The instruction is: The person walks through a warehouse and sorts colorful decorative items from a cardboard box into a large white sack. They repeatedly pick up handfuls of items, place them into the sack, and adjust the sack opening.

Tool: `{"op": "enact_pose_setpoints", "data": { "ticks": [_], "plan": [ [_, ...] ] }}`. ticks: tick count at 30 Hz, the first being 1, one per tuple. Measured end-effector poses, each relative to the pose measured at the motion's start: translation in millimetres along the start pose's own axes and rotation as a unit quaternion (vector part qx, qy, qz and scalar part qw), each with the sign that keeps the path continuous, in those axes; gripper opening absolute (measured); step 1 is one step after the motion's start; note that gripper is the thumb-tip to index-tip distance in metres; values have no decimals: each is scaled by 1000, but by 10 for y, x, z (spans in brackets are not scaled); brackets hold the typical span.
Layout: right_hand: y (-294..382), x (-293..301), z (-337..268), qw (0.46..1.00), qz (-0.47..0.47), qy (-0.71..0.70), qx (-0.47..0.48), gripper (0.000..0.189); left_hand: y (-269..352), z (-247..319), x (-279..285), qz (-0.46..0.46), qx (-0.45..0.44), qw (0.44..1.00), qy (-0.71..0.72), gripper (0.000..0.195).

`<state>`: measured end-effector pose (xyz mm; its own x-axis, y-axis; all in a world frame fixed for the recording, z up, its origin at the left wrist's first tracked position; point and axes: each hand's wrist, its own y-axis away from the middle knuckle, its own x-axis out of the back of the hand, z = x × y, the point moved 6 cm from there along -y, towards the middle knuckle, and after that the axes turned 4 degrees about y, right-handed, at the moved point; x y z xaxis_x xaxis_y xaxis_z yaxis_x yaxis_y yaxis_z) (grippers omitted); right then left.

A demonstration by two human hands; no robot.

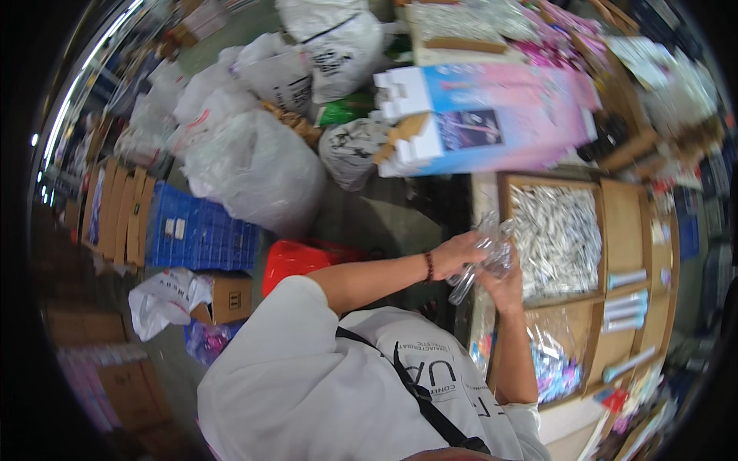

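Several clear plastic pieces (494, 250), some tube-shaped, are bunched between my two hands at the edge of the workbench. My left hand (461, 254), with a dark beaded bracelet at the wrist, closes on them from the left. From below and to the right, my right hand (505, 288) grips the same bunch. Blur and overlap hide the fingertips and the exact shape of the pieces. Just right of the hands, a cardboard tray (601, 253) holds a heap of small silvery-white wrapped pieces (554, 239).
Flat pink-and-blue printed boxes (519, 124) are stacked beyond the hands. Nearer, a tray section holds bagged colourful pieces (553, 369); pale blue-white tubes (625, 311) lie farther right. Large plastic sacks (259, 167), a blue crate (199, 230) and a red container (302, 262) stand left.
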<state>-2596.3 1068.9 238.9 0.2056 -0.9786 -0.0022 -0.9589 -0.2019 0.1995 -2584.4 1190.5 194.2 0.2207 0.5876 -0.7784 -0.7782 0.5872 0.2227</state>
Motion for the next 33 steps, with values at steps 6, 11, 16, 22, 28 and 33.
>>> {"op": "enact_pose_setpoints", "data": {
  "ticks": [6,11,16,22,28,33],
  "plan": [
    [-749,-1822,39,982,-187,7,-34,82,1158,901,1137,102,-109,982,116,47],
    [-1417,-3320,-32,936,-340,85,-36,72,2053,1672,1956,163,-224,948,158,48],
    [-1932,-4983,-130,876,-443,174,-81,56,3059,2490,2870,285,-232,921,130,44],
    [-2248,-6651,-488,831,-511,172,-139,80,4208,3456,3592,383,-321,852,153,68],
    [-2505,-6921,-251,902,-414,55,-111,89,4651,3368,4115,473,-409,717,309,99],
    [-2439,-6050,547,883,-436,170,-39,56,4465,2979,4295,536,-426,707,175,72]
  ]
}}
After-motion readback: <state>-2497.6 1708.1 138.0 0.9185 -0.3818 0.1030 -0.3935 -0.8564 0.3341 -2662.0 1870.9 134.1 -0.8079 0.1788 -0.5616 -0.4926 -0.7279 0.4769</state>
